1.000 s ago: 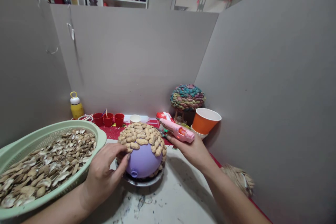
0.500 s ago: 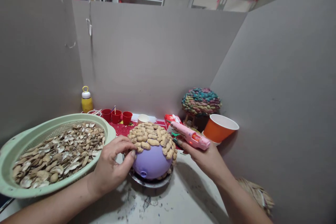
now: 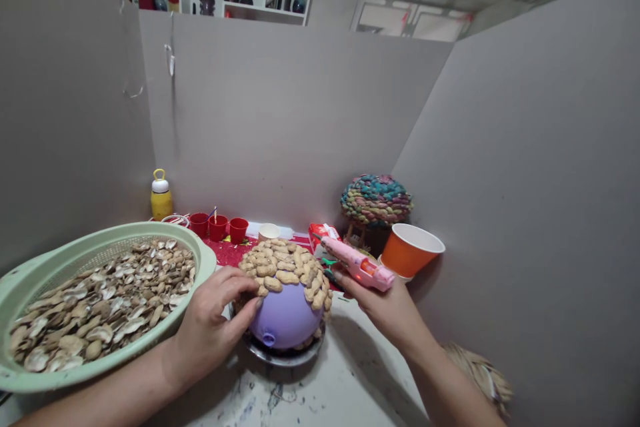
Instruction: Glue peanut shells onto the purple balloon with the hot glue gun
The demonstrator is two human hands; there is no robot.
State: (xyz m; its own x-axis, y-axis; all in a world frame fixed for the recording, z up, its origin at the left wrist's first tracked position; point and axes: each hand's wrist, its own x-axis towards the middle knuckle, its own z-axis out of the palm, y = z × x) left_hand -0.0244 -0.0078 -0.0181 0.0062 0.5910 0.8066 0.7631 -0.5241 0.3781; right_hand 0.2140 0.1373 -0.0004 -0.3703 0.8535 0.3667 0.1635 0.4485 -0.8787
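A purple balloon [image 3: 287, 317] sits in a round metal dish [image 3: 283, 358], its upper part covered with peanut shells [image 3: 280, 260]. At the balloon's left side is my left hand [image 3: 217, 317], thumb and fingers curled together on a peanut shell [image 3: 263, 290] at the edge of the shell layer. The fingers partly hide that shell. My right hand [image 3: 387, 310] is wrapped round a pink glue gun [image 3: 357, 261] to the right of the balloon. The gun's nozzle points up and left, apart from the shells, and its small green trigger [image 3: 327, 261] shows under the barrel.
A green colander [image 3: 205, 250] full of peanut shells stands at the left. Behind are red cups [image 3: 218, 229], a yellow bottle [image 3: 161, 203] and a white bowl [image 3: 269, 231]. An orange bucket [image 3: 410, 252] and a coloured woven dome [image 3: 376, 200] stand at the right. Grey partitions [image 3: 280, 113] surround the table.
The whole view has shifted slightly, so things sit a little lower and further left. Both hands keep almost the same places by the balloon, and the glue gun is still held.
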